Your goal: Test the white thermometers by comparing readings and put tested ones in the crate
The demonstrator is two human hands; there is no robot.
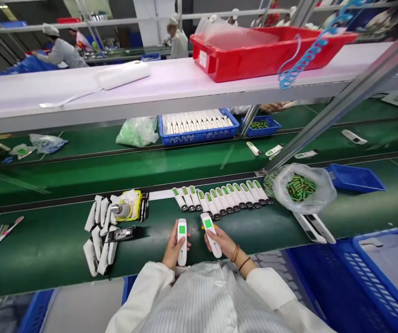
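My left hand (171,249) is closed round a slim white device (182,240) whose small screen glows green. My right hand (224,242) grips a second white device (210,233), tilted left, its screen also lit green. Both are held just above the near edge of the green belt (46,240). Beyond them a row of several similar white devices (220,196) lies side by side on the belt.
A pile of white parts (98,231) and a yellow tray with a small bottle (127,208) lie to the left. A plastic bag of green pieces (301,187) sits right, by blue bins (355,178). A red crate (254,51) stands on the shelf above. Other workers stand far behind.
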